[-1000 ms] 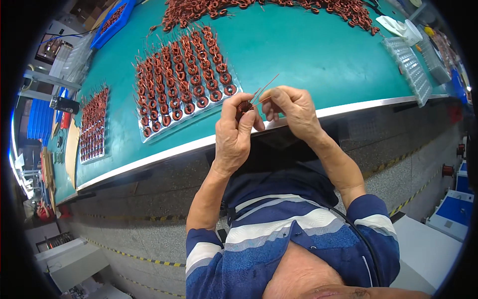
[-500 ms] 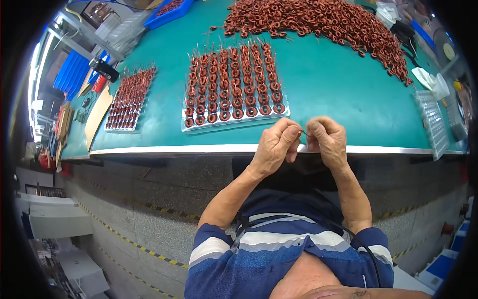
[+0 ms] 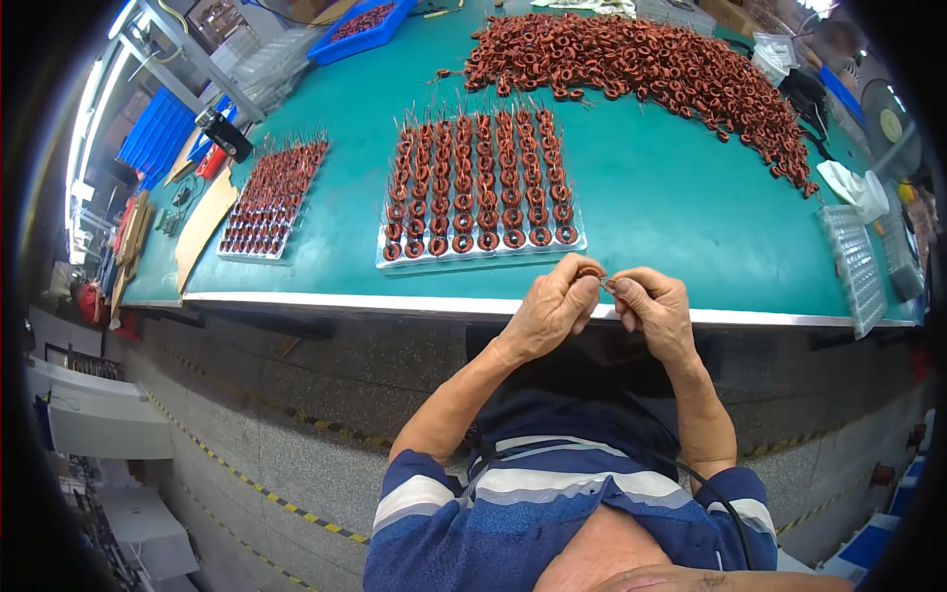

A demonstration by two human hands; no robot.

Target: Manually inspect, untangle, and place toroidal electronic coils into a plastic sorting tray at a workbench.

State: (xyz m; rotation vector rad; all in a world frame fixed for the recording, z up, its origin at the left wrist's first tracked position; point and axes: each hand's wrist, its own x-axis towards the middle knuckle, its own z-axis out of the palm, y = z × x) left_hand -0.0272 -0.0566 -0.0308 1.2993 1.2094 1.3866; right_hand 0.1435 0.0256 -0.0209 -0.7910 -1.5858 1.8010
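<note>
Head cam, left one of a pair, wide fisheye, upright, looks steeply down from wearer's head. Shirt [image 3: 552, 513] at 6 o'clock, closest to lens. Left hand [image 3: 547, 311] and right hand [image 3: 657, 313] near, off centre toward 3. Bench [image 3: 671, 217] spans 9 through 12 to 3, farthest at 12. Floor [image 3: 296, 454] at 7–8, below bench level.

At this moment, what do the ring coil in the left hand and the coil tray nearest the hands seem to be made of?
Ring coil: probably enamelled copper wire, judging by the reddish-brown, ridged winding; core unclear. Coil tray: likely clear plastic, glossy, since its pale rim gleams and looks see-through.
</note>
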